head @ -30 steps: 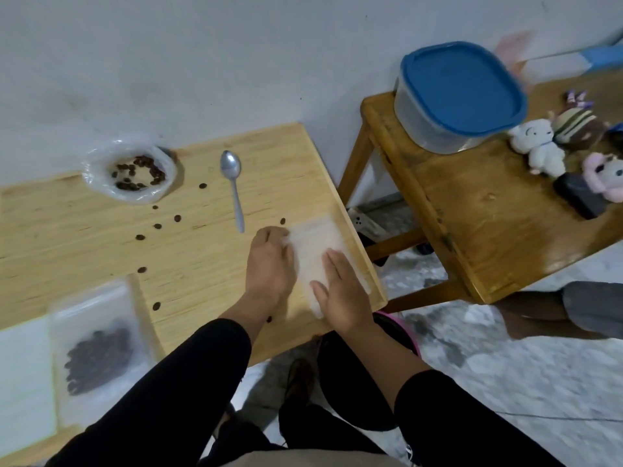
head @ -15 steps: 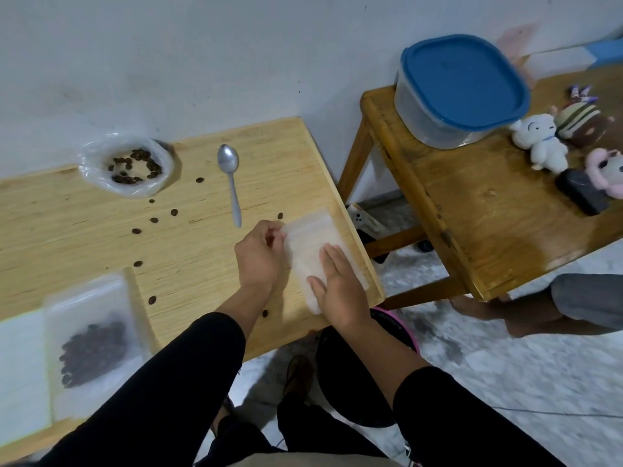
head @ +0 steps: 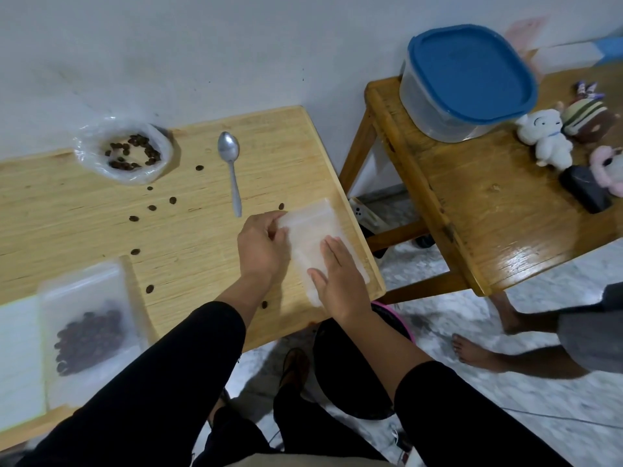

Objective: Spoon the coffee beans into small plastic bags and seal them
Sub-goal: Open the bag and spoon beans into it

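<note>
A pale, matt wooden table [head: 84, 210] with fine straight grain is seen. On it a smooth, shiny metal spoon [head: 231, 166] lies beside a crinkled clear plastic bag [head: 123, 151]. Frosted plastic, possibly matt, forms the flat pouch [head: 315, 230] at the table's right edge. The darker side table [head: 488, 210] looks varnished, glossy.

Head-worn view, steeply down, close

Left hand [head: 261, 249] fingers curled and pinching, right hand [head: 340, 281] pressing flat
</note>
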